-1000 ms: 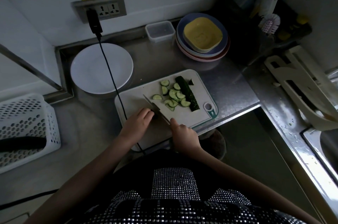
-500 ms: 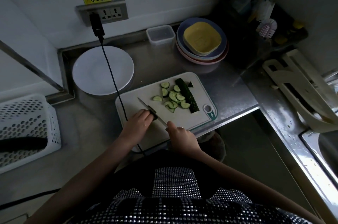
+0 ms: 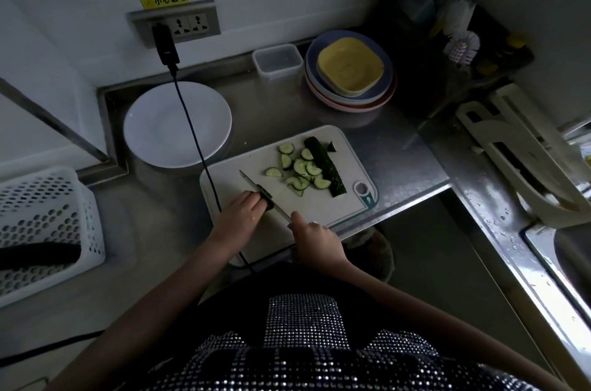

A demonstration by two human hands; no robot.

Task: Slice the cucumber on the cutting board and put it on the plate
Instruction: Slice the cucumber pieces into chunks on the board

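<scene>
A white cutting board point(image 3: 339, 147) lies on the steel counter. On it are several half-moon cucumber slices point(image 3: 302, 168), a long dark cucumber half point(image 3: 324, 167) and a small end bit point(image 3: 332, 146). My left hand point(image 3: 238, 218) holds down a short dark cucumber piece point(image 3: 267, 199) at the board's near left. My right hand point(image 3: 315, 237) grips the knife point(image 3: 256, 187), whose blade lies across that piece, tip pointing up-left. The white plate point(image 3: 160, 127) sits bare, left of and behind the board.
A black cable point(image 3: 192, 128) runs from the wall socket over the plate and board edge. A white basket point(image 3: 44, 224) stands at left. A clear box point(image 3: 277, 61), stacked plates with a yellow dish point(image 3: 350, 71) and a dish rack point(image 3: 518, 147) stand behind and right.
The knife blade has shifted left and slightly away across the board, with my right hand following. My left hand stays on the cucumber piece.
</scene>
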